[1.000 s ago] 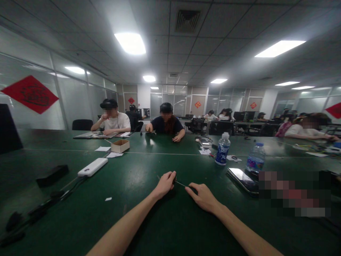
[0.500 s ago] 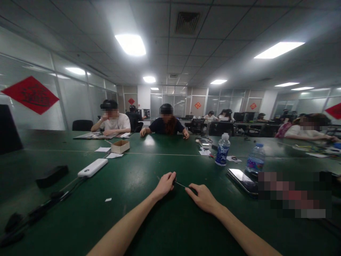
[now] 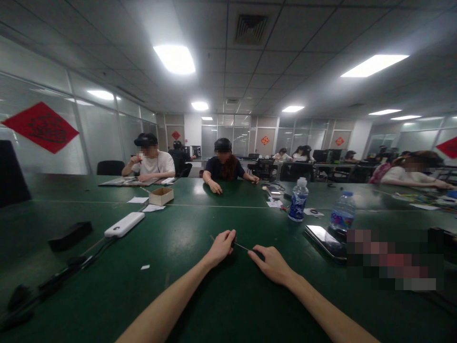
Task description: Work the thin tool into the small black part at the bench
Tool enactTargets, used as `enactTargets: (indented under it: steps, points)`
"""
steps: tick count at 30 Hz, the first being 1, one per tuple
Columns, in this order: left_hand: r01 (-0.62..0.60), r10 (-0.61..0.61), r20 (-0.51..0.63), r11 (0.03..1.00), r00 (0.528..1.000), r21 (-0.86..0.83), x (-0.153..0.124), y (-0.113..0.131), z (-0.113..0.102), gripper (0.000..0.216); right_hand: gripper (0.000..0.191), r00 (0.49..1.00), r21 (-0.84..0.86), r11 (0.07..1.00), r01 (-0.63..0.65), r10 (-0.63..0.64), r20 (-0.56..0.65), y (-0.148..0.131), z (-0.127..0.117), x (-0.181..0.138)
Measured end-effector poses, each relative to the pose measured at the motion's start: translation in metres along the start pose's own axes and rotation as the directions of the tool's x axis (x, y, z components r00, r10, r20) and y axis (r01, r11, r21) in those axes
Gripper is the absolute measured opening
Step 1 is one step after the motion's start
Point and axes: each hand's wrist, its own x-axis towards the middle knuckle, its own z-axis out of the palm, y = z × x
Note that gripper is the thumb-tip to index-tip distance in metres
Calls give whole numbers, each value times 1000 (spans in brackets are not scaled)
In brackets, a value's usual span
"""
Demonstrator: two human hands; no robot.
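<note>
Just above the table, in the middle of the head view, my left hand (image 3: pixel 222 247) is closed, with a small dark piece at its fingertips that I cannot make out. A thin metal shaft (image 3: pixel 243 246) runs from there to my right hand (image 3: pixel 272 265). My right hand is closed around the dark handle (image 3: pixel 260 256) of what looks like a small screwdriver. The shaft's tip meets the dark piece or disappears behind it; which one I cannot tell.
The green table (image 3: pixel 200 305) bears a smartphone (image 3: pixel 326 242) and two bottles (image 3: pixel 298 202) to the right. A white power bank-like device (image 3: pixel 124 225), black cables (image 3: pixel 59 278) and an open box (image 3: pixel 161 196) are on the left. A co-worker (image 3: pixel 228 166) sits opposite.
My hands and the tool stay almost still. Opposite, the co-worker's arm has reached forward onto the table. The person at the left has lowered the raised hand slightly.
</note>
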Motion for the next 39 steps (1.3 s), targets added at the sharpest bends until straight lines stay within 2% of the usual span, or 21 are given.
enactTargets:
  steps: [8, 15, 39]
  points:
    - [-2, 2, 25, 1000, 1000, -25, 0, -1, -1, 48, 45, 1000, 1, 1000, 7, -7, 3, 2, 1, 1]
    - [-4, 4, -16, 1000, 1000, 12, 2, 0, 2, 47, 44, 1000, -51, 999, 11, -12, -23, 1, 2, 1]
    - [1, -1, 21, 1000, 1000, -14, -1, 1, -1, 48, 44, 1000, 9, 1000, 18, -18, 8, 1, 0, 0]
